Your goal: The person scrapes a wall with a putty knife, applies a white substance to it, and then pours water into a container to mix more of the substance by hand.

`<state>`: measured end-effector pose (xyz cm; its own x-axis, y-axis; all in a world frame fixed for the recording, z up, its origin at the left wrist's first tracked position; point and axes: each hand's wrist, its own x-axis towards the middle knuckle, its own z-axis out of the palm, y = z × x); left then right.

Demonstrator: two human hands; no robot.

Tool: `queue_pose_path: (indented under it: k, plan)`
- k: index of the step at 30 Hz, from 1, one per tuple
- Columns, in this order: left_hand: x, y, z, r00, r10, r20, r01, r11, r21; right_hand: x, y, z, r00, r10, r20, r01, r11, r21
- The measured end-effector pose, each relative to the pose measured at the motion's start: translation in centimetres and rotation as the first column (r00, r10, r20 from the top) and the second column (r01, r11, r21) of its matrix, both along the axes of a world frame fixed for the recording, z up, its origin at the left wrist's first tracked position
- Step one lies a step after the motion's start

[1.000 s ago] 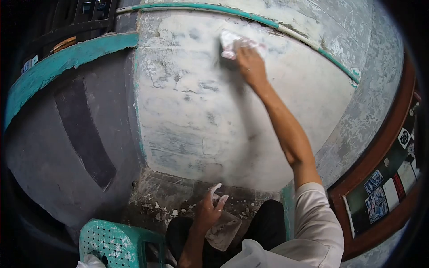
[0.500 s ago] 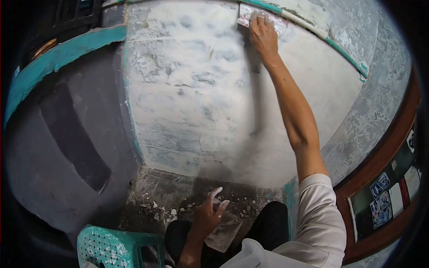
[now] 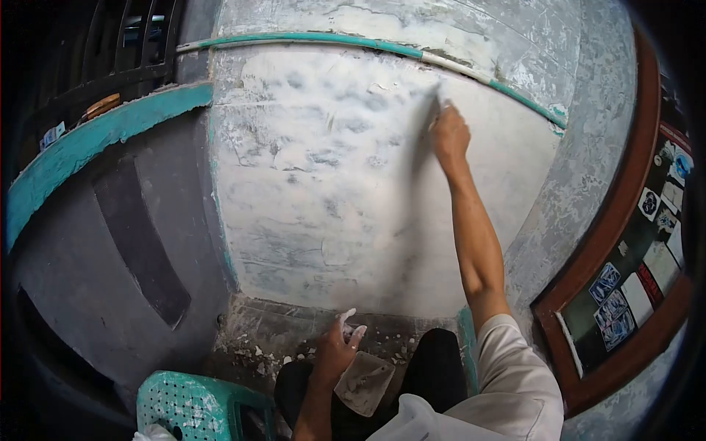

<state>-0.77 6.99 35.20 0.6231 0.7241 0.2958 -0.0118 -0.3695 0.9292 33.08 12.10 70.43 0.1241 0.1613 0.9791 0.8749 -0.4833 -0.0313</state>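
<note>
My right hand [image 3: 450,137] is raised in front of the upper right part of the white-coated wall [image 3: 331,206]. Its fingers are closed round something too thin and blurred to make out. White residue covers the fingertips of my left hand [image 3: 338,351], low in the middle; its thumb and forefinger are curved and apart. Just right of this hand, between my knees, is a shallow tray [image 3: 365,384] with greyish-white residue inside. Nothing I can make out is held in my left hand.
A green plastic stool [image 3: 184,408] stands at the lower left. A green and white pipe [image 3: 353,40] crosses the wall. Whitish crumbs [image 3: 257,353] lie along the wall's foot. At the right is a brown wooden frame [image 3: 559,323] around a panel with stickers; a teal ledge [image 3: 110,121] is at the left.
My right hand has come down and away from the pipe, and the flat piece seen under its fingers no longer shows. The view has tilted upward. My left hand stays beside the tray.
</note>
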Motion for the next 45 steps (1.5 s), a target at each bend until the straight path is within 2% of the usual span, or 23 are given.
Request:
queue_pose_path:
  k: [3,6,8,11,15,16,17,20,21,22,24,26,28,30,32,33,34,36,37,39,42,44,45]
  plan:
    - [0.8,0.1,-1.1,1.000,-0.007,0.027,0.006,0.998,0.059,1.9,1.9,2.7,0.997,-0.035,-0.075,0.039,0.998,0.045]
    - [0.8,0.1,-0.4,1.000,-0.007,0.004,0.007,0.998,0.059,0.8,7.7,3.8,0.998,0.064,0.002,-0.064,0.992,0.109]
    - [0.7,0.1,-0.1,1.000,-0.028,0.010,0.028,0.999,0.030,-1.4,10.4,4.2,0.992,0.100,0.076,-0.104,0.994,0.045]
    - [0.7,0.5,-0.4,0.998,-0.048,0.033,0.048,0.999,-0.008,-4.1,13.9,4.2,0.996,0.092,0.011,-0.093,0.995,0.035]
    - [0.4,0.5,0.6,0.998,-0.052,0.026,0.053,0.997,-0.060,-5.2,18.6,1.4,0.876,0.196,0.440,-0.229,0.973,0.022]
    - [0.4,0.6,0.5,0.999,-0.049,0.016,0.050,0.996,-0.068,-7.0,19.2,0.2,0.870,0.226,0.437,-0.247,0.969,-0.009]
    - [0.5,0.6,0.3,0.999,-0.033,0.027,0.034,0.999,-0.035,-9.5,19.7,-0.8,0.937,0.247,0.247,-0.234,0.969,-0.082]
    - [0.7,0.4,0.1,0.997,-0.029,0.065,0.032,0.998,-0.049,-12.4,21.5,-5.5,0.907,0.285,0.310,-0.234,0.953,-0.192]
    - [0.4,0.4,0.1,0.997,-0.045,0.068,0.051,0.994,-0.093,-13.8,20.1,-6.0,0.939,0.307,0.152,-0.241,0.908,-0.344]
    - [0.2,0.5,-0.1,0.996,-0.045,0.072,0.051,0.995,-0.087,-14.4,18.4,-6.4,0.939,0.307,0.158,-0.240,0.909,-0.340]
    - [0.2,1.0,-0.5,0.999,-0.025,0.037,0.028,0.996,-0.089,-13.8,14.9,-5.9,0.908,0.419,-0.002,-0.351,0.759,-0.548]
    - [0.0,1.2,-0.8,0.999,-0.016,0.050,0.020,0.998,-0.066,-9.8,13.1,-5.6,0.917,0.338,0.210,-0.214,0.865,-0.455]
    - [0.1,0.8,-0.8,0.998,-0.015,0.053,0.018,0.998,-0.061,-5.9,10.7,-2.7,0.870,0.304,0.388,-0.191,0.933,-0.303]
    - [-0.1,0.7,-0.1,1.000,0.001,0.005,-0.001,0.999,-0.039,-2.6,9.6,1.0,0.878,0.184,0.441,-0.078,0.965,-0.249]
    - [0.3,0.7,-0.4,1.000,-0.002,0.007,0.002,1.000,-0.019,-3.6,9.5,3.4,0.973,0.000,0.229,0.079,0.938,-0.338]
    - [0.6,0.7,-0.5,1.000,-0.010,0.019,0.010,1.000,0.004,-3.6,10.7,2.5,0.975,0.031,0.221,0.041,0.948,-0.315]
    - [0.9,0.7,-0.3,1.000,-0.003,0.018,0.003,1.000,0.001,-1.4,13.6,0.1,0.865,0.188,0.466,-0.119,0.978,-0.173]
    - [1.3,0.5,0.3,1.000,-0.026,-0.007,0.026,1.000,-0.003,-3.8,16.2,-6.6,0.799,0.395,0.453,-0.257,0.906,-0.336]
    - [1.8,0.3,0.3,1.000,-0.024,0.003,0.024,1.000,-0.007,-4.7,17.5,-10.3,0.756,0.429,0.495,-0.240,0.885,-0.400]
    - [1.6,0.4,0.0,1.000,-0.023,-0.011,0.022,1.000,-0.014,-8.9,15.8,-12.9,0.879,0.409,0.244,-0.157,0.732,-0.663]
    - [0.9,0.7,-0.3,0.999,-0.052,-0.008,0.052,0.998,-0.033,-10.2,13.9,-9.3,0.895,0.391,0.215,-0.172,0.746,-0.644]
    - [0.7,0.9,-0.3,0.999,-0.045,0.021,0.046,0.998,-0.043,-8.5,14.4,-4.2,0.687,0.483,0.543,-0.294,0.868,-0.401]
    - [0.6,1.1,0.4,0.999,-0.042,-0.001,0.042,0.998,-0.048,-7.6,14.9,-0.9,0.711,0.354,0.607,-0.161,0.923,-0.349]
